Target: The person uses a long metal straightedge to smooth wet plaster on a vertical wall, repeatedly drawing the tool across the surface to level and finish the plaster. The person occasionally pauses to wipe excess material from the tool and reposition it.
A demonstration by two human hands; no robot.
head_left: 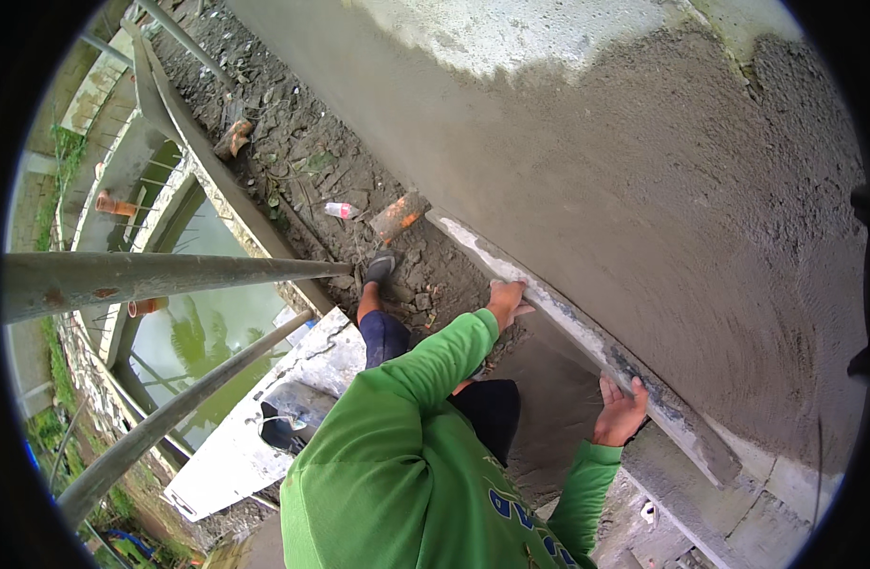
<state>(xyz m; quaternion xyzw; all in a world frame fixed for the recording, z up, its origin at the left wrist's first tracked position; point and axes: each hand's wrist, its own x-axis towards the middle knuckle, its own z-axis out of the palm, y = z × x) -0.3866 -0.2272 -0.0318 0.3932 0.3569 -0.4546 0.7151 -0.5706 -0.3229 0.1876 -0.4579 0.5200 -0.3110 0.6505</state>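
A long, straight, plaster-caked screed board (586, 343) lies diagonally against a wall of wet grey plaster (634, 199). My left hand (506, 303) grips the board's near edge toward its upper left part. Farther down to the right, my right hand (622, 412) holds the same edge, palm turned up, with the thumb against the board and the fingers partly hidden under it. Both arms wear green sleeves. Plaster on the far side of the board looks smooth in places and rough toward the right rim.
Metal poles (169, 278) cross the left side. Below them, a concrete-walled pit (200, 327) holds greenish water. A white, mortar-smeared panel (236, 455) lies beside me. Rubble, a plastic bottle (341, 211) and a stained cylindrical piece (398, 216) sit on the muddy ground near my foot.
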